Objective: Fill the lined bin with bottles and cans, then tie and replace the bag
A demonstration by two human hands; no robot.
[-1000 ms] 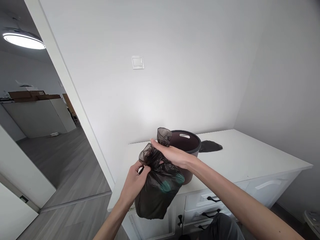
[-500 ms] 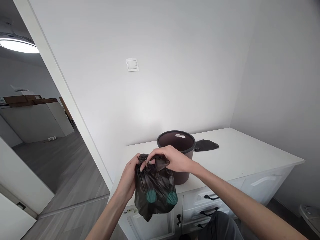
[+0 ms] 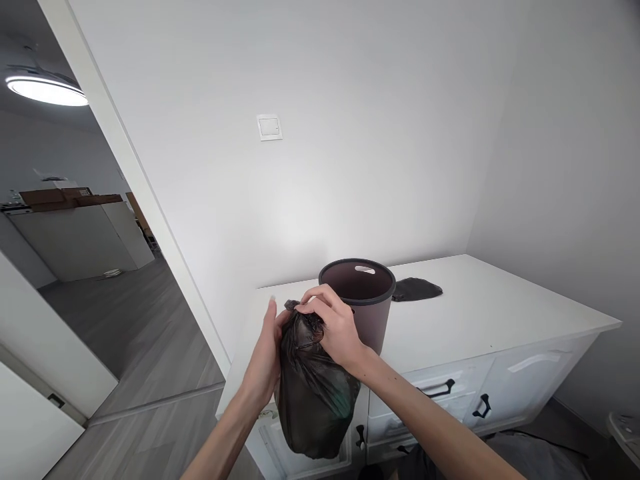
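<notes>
The right hand (image 3: 339, 333) pinches the top of the dark bag (image 3: 313, 410), the left hand (image 3: 263, 363) holds its left side, and hard tugging could tear it.

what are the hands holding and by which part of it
The filled bag, by its bunched top: the right hand grips it there. The left hand is against its upper side, its grip partly hidden.

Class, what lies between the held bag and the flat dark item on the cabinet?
The head view shows the bin, with the right hand partly before it.
</notes>
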